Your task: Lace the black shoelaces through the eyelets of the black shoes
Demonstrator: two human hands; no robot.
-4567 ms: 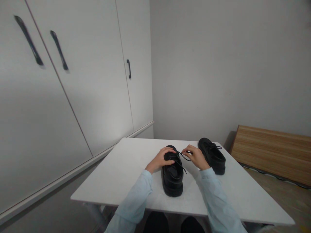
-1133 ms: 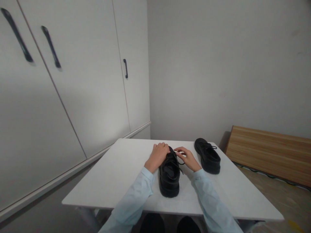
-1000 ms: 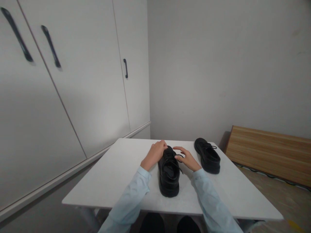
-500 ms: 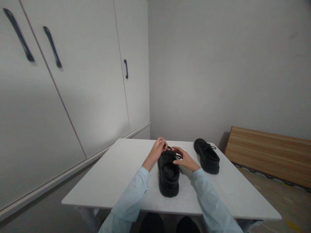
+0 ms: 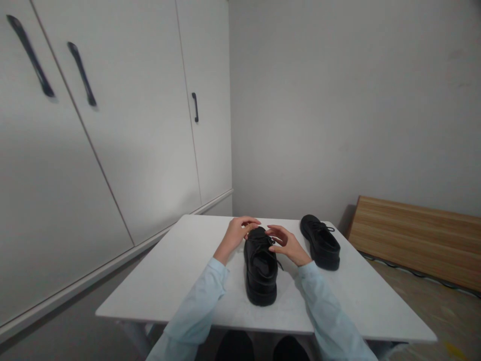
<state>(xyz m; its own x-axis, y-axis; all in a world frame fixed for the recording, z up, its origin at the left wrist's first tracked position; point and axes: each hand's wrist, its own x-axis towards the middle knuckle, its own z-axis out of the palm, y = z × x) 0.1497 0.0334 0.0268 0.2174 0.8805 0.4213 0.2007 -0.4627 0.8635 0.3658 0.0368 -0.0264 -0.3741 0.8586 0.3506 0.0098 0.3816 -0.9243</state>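
Note:
A black lace-up shoe rests on the white table in front of me, its heel toward me and its toe pointing away. At the left of its toe is my left hand, fingers apart and curved over that side. My right hand is on the right of the laces, thumb and fingers spread in a curve, with a dark lace close to the fingertips. A loose lace end hangs down the shoe's right side. The second black shoe, its laces in a bow, stands farther right.
The white table reaches back toward the grey wall. White cabinets with dark handles are at the left. A wooden board leans on the wall at the right, with a dark cable along the floor beneath it.
My left hand has moved slightly left and its fingers have opened from a pinch, uncovering the toe. My right hand's fingers have shifted a little. Both shoes are in the same places.

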